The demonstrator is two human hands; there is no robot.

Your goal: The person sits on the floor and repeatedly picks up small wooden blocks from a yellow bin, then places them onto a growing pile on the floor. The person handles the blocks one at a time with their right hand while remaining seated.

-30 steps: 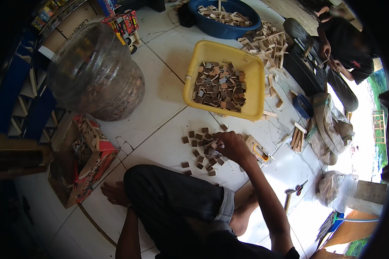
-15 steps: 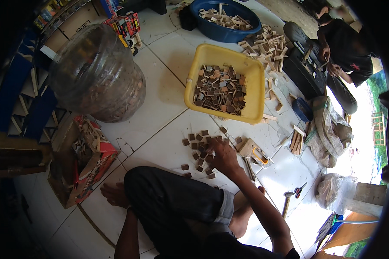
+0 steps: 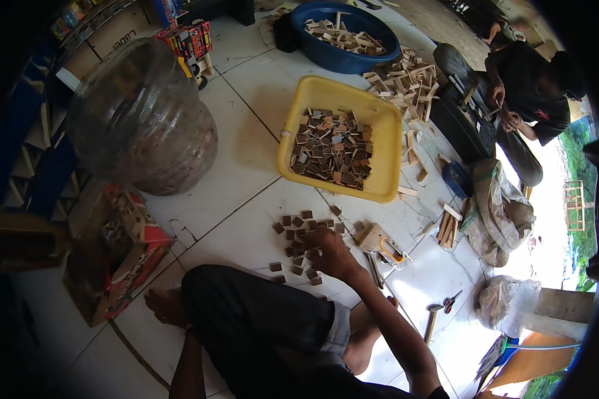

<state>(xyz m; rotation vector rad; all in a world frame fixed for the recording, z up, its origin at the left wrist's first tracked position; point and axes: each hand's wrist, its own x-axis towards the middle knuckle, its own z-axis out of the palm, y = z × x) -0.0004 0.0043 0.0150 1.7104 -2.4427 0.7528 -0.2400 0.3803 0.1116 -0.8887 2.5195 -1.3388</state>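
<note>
Small brown wood tiles (image 3: 299,236) lie scattered on the white floor just in front of the yellow tub (image 3: 386,143) that's full of the same pieces. Right hand (image 3: 333,256) is down on the near edge of the pile, fingers curled over 1 or 2 tiles, can't tell if it's pinched any; left hand is out of view. Looks like sorting or gathering, so next it needs a clean pinch on 1 tile without bumping the others

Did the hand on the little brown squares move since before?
Yes. The right hand slid left, the person's own left, away from the small wooden block with the orange part and further onto the pile of brown squares on the floor.
</note>
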